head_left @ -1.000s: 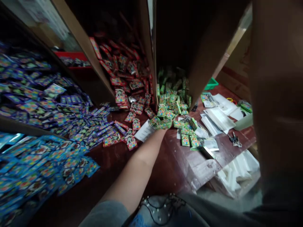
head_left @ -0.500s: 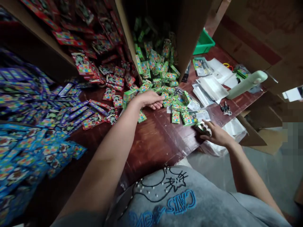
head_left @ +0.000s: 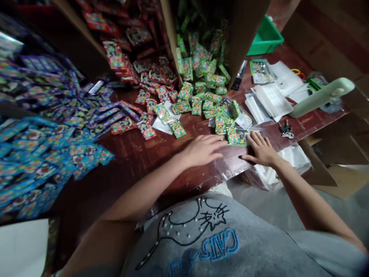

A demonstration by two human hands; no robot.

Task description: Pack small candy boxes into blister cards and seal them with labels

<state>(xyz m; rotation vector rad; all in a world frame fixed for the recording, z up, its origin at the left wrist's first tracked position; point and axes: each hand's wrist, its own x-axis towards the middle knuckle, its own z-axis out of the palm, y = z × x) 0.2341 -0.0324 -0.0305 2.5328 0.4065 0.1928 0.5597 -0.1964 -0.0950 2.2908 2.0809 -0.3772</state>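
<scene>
My left hand point(head_left: 203, 150) lies low over the table with its fingers stretched toward a small cluster of green packets point(head_left: 220, 125). Nothing shows in its grasp. At the right of that cluster my right hand point(head_left: 263, 151) rests with fingers spread, its fingertips by the edge of a green printed packet point(head_left: 233, 136) in clear wrap. What lies under its fingertips is partly hidden. Further left, a loose green packet point(head_left: 177, 129) sits beside white paper pieces point(head_left: 162, 126).
Heaps of red packets point(head_left: 157, 73), purple packets point(head_left: 37, 80) and blue packets point(head_left: 31, 165) spread to the left. Cardboard walls point(head_left: 243, 34) divide the piles. At the right are a green basket point(head_left: 263, 48), clear sleeves point(head_left: 273, 102), a pale green bottle point(head_left: 319, 98) and keys point(head_left: 286, 129).
My left hand has moved right and nearer, away from the green pile. My right hand, earlier curled around a small packet, is now spread flat beside the cluster. The view has shifted.
</scene>
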